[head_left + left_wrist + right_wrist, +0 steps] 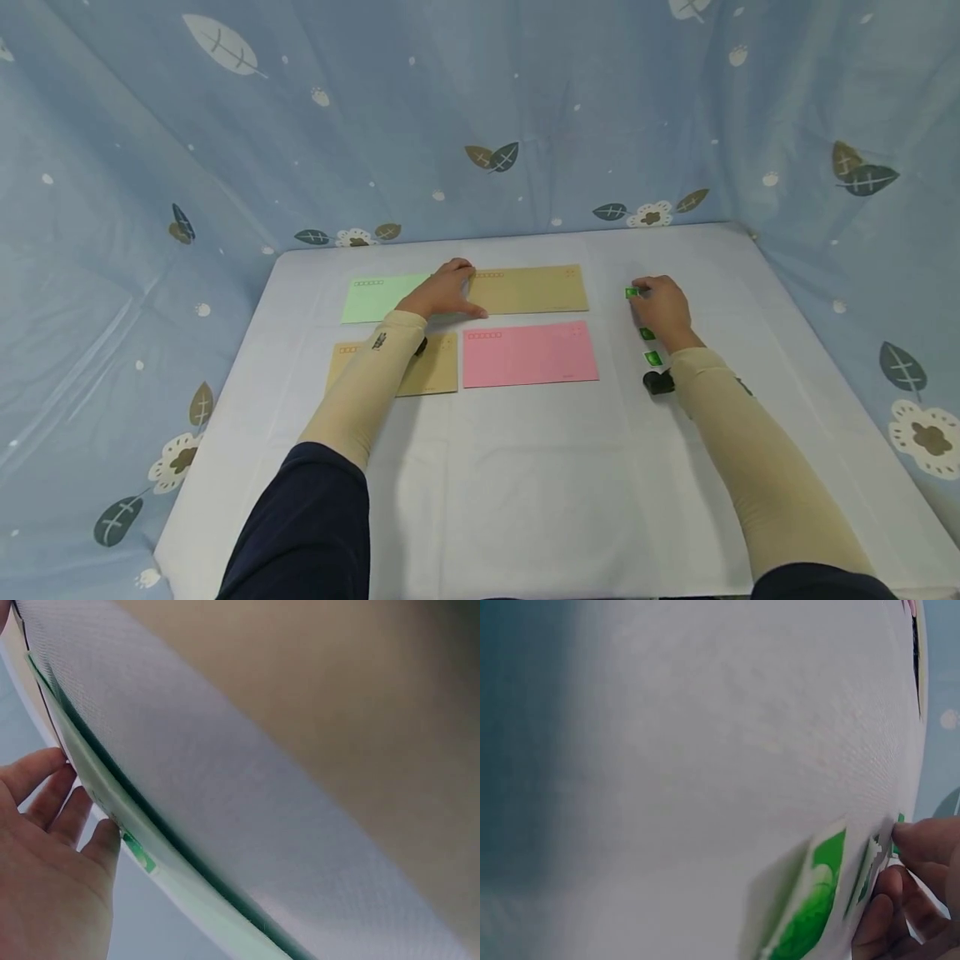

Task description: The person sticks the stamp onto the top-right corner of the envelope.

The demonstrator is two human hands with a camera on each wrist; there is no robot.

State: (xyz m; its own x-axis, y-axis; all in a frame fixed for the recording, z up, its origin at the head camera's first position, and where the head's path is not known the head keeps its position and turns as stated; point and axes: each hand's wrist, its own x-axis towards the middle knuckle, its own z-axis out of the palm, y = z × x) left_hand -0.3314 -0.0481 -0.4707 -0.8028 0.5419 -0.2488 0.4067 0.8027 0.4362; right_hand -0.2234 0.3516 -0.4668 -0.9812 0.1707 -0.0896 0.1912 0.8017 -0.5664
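My left hand (444, 293) lies across the right end of a pale green envelope (375, 298), its fingers loosely spread and fingertips at the left edge of a brown envelope (528, 290). In the left wrist view, a small green stamp (139, 853) shows on the green envelope by the hand's fingertips. To the right, my right hand (663, 310) pinches a green stamp (632, 292) between thumb and finger, close over the white cloth. Nearer me on the cloth lie another green stamp (647, 333) and a further green stamp (653, 358), in line below the hand.
A pink envelope (531, 355) lies in front of the brown one. Left of it, a second brown envelope (433, 379) is partly covered by my left forearm. A white cloth (525, 467) covers the table, and a blue leaf-patterned curtain (420, 108) hangs behind and at the sides.
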